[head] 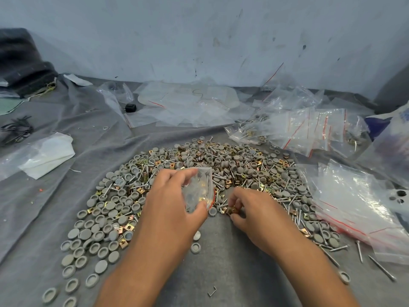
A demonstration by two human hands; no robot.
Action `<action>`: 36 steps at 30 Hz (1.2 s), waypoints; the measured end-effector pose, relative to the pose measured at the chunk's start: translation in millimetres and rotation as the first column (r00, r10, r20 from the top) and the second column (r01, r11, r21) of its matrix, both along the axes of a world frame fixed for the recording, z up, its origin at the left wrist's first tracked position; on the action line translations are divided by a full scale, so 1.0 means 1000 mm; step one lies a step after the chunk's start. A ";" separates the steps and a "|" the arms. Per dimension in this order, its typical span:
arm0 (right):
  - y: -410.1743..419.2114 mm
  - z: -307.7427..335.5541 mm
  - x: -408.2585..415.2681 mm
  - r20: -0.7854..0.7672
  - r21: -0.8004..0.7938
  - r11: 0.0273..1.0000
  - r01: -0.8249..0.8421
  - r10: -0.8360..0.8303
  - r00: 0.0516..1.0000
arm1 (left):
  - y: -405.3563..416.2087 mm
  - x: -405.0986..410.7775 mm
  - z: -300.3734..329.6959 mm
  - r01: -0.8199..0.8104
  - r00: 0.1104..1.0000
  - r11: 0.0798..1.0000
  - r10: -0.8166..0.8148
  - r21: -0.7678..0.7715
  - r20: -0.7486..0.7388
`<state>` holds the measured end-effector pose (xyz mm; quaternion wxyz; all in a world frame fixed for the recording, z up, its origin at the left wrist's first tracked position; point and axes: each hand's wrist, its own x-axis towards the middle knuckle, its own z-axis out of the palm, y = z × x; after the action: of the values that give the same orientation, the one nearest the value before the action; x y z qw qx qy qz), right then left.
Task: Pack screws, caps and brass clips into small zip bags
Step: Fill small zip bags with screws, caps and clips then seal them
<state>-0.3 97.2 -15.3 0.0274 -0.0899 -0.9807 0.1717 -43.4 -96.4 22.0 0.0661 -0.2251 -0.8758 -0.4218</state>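
Nearest us, our two forearms reach over the grey cloth surface point(221, 273). Beyond them spreads the big heap of grey caps point(106, 218), screws point(287, 204) and brass clips point(129, 227). Our left hand point(170, 207) has its grip around a small zip bag point(200, 187), held just above the heap. Our right hand point(254, 211) pinches a brass clip point(232, 210) at the heap's near edge.

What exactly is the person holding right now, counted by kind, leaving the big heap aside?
Zip bags: 1, the small zip bag gripped by the left hand.
Brass clips: 1 showing, the brass clip pinched by the right hand.
Total: 2. What is inside the bag is too blurred to count.
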 end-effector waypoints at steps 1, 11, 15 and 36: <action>-0.001 0.000 0.000 0.007 0.005 1.000 -0.007 0.007 1.000 | 0.000 0.000 0.000 0.001 1.000 1.000 -0.001 -0.001 -0.001; 0.014 0.005 0.004 0.097 -0.116 0.993 -0.011 0.022 0.995 | 0.001 0.000 0.000 0.005 1.000 1.000 -0.005 -0.012 0.009; 0.017 0.009 0.003 0.075 -0.102 0.994 0.032 -0.024 0.997 | 0.001 0.000 0.000 0.009 1.000 1.000 -0.008 -0.018 0.006; -0.034 0.035 0.005 -0.640 -0.282 0.917 -0.284 0.041 0.767 | 0.005 0.000 -0.002 0.026 1.000 0.999 -0.026 -0.019 0.002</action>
<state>4.5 63.5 19.9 0.3168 0.0549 -0.8712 0.3710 -43.9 -91.0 20.2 0.0578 -0.2367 -0.8768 -0.4145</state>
